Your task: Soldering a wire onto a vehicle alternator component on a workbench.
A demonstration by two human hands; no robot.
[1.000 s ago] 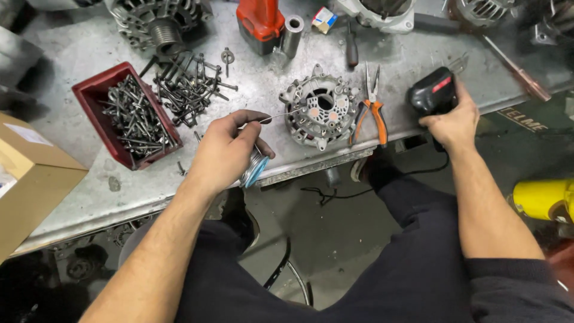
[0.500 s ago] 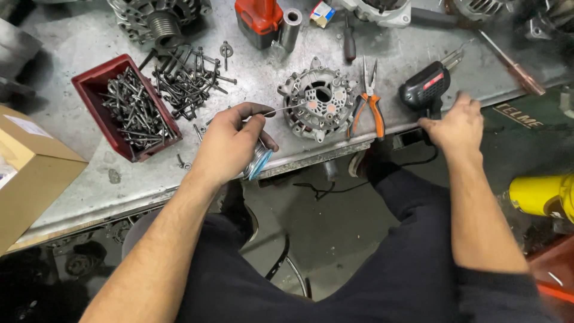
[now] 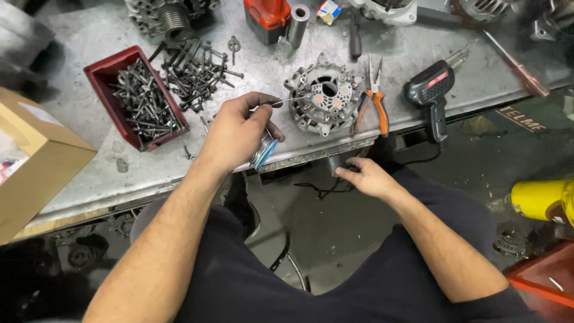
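Observation:
My left hand (image 3: 236,131) holds a small spool of solder wire (image 3: 263,151) at the bench's front edge. It pinches a thin strand that reaches right to the round metal alternator part (image 3: 323,98). My right hand (image 3: 365,177) is below the bench edge, with its fingers closed on a small dark object (image 3: 334,164) under the tabletop. A thin black cable hangs beneath that object. The black soldering gun (image 3: 431,93) lies on the bench with no hand on it.
Orange-handled pliers (image 3: 375,101) lie between the alternator part and the gun. A red bin of bolts (image 3: 136,98) and a loose bolt pile (image 3: 194,70) sit at the left. A cardboard box (image 3: 33,161) is far left and a yellow object (image 3: 541,200) lower right.
My right hand let go of the soldering gun, which now lies on the bench, and dropped below the table edge to the dark object. My left hand kept the solder spool.

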